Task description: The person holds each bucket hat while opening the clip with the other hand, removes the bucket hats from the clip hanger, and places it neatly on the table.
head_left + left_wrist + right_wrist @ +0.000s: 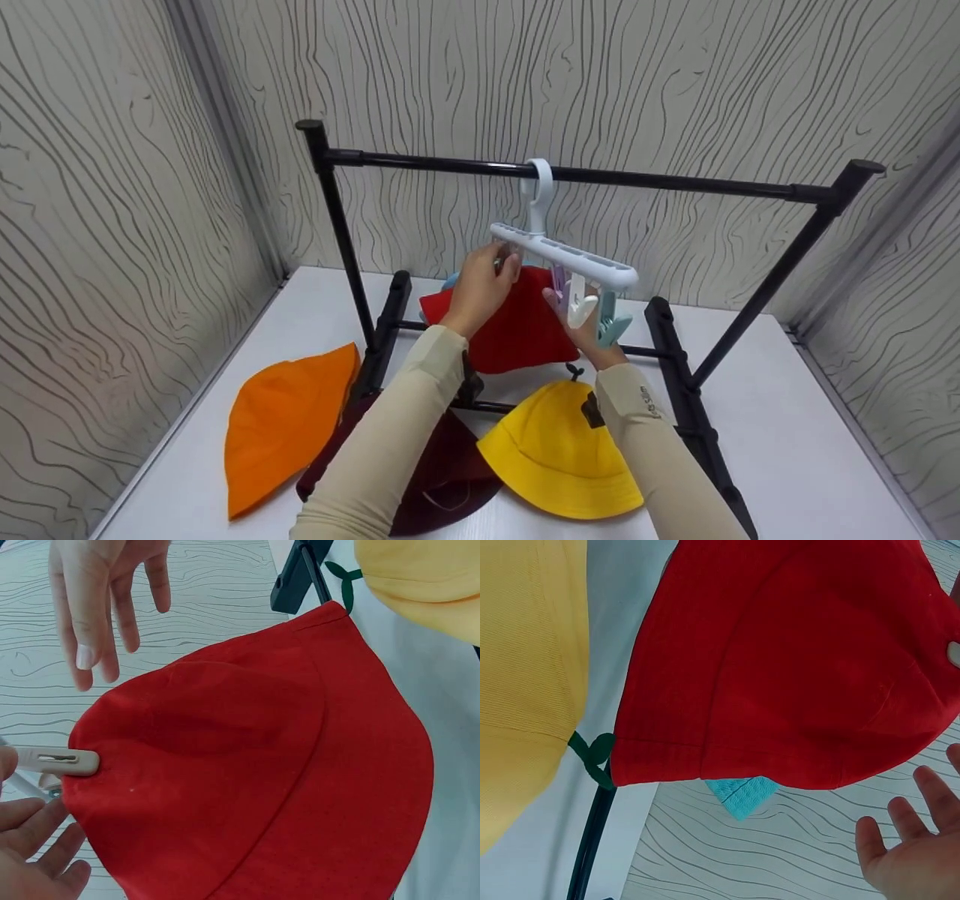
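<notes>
A red bucket hat [517,322] hangs below the left end of a white clip hanger [574,255], which is hooked over a black rail. A pale clip [64,761] bites the top of its crown. At that clip is my left hand [480,289], thumb against its end and fingers spread just below. My right hand [922,840] is beside the hat with fingers apart, holding nothing. In the head view it is partly hidden behind purple, white [580,304] and teal [611,322] clips on the hanger.
The black rack [675,182] stands on a white table [795,442] against patterned walls. An orange hat [289,427] lies left, a maroon hat [442,480] in front, and a yellow hat [562,457] with a sprout on top to the right. Something light blue [742,795] shows behind the red hat.
</notes>
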### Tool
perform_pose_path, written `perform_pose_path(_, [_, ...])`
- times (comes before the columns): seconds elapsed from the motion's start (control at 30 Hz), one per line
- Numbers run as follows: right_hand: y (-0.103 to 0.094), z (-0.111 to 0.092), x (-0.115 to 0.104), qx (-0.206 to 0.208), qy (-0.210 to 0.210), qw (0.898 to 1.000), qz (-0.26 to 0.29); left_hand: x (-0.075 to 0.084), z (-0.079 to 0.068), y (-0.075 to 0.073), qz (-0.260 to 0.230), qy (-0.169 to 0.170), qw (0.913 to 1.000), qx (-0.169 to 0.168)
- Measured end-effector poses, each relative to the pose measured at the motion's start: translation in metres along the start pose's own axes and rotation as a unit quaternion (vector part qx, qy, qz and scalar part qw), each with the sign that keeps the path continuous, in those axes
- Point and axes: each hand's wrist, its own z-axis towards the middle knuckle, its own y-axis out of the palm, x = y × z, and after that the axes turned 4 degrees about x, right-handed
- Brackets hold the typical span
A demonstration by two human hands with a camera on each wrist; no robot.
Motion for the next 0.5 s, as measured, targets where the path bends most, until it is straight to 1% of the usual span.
perform_pose_path(0.1, [0.000, -0.003, -0.006, 0.009, -0.007, 1.000, 0.009, 0.000, 0.001, 0.000, -0.013, -0.010, 0.9998, -0.009])
perform_pose_path(0.2, [0.002, -0.002, -0.009, 0.007, -0.024, 0.999, 0.026, -0.001, 0.001, 0.001, -0.031, -0.020, 0.9992, -0.018])
perform_pose_path(0.23, [0.002, -0.001, -0.009, -0.001, -0.027, 0.999, 0.041, -0.001, 0.002, 0.002, -0.033, -0.023, 0.9990, -0.021])
perform_pose_path(0.3, [0.004, 0.002, -0.005, -0.008, -0.036, 0.998, 0.047, -0.003, 0.002, 0.002, -0.035, -0.029, 0.9987, -0.023])
perform_pose_path(0.4, [0.006, 0.006, 0.001, -0.010, -0.051, 0.998, 0.038, -0.004, 0.003, 0.004, -0.035, -0.035, 0.9986, -0.021])
perform_pose_path(0.47, [0.006, 0.007, 0.004, -0.010, -0.052, 0.998, 0.031, -0.004, 0.004, 0.005, -0.036, -0.035, 0.9985, -0.019])
perform_pose_path(0.5, [0.006, 0.006, 0.004, -0.011, -0.053, 0.998, 0.036, -0.004, 0.004, 0.005, -0.039, -0.037, 0.9984, -0.019])
